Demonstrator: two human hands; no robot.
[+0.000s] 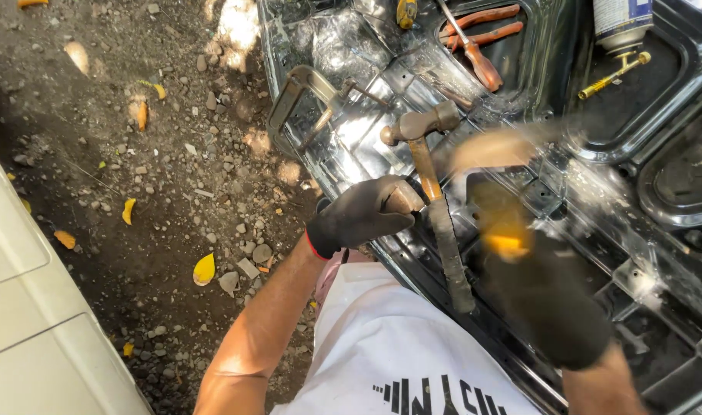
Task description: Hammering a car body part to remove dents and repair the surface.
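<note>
My left hand [360,216], in a black glove, grips a rounded brown metal block [402,198] pressed against the near edge of a black sheet-metal car panel [597,192]. My right hand [547,301], also in a black glove, is blurred by motion. It holds a yellow-handled tool [504,234] whose blurred tan head [491,149] is over the panel. Between my hands, a rusty hammer [435,192] lies on the panel with its head pointing away from me.
A C-clamp [305,96] grips the panel's left edge. Orange-handled pliers [485,24], a screwdriver [474,58], a spray can [621,19] and a brass-coloured tool [614,74] lie at the far side. Stony dirt ground [151,177] lies left, with a white panel [28,307] at the lower left.
</note>
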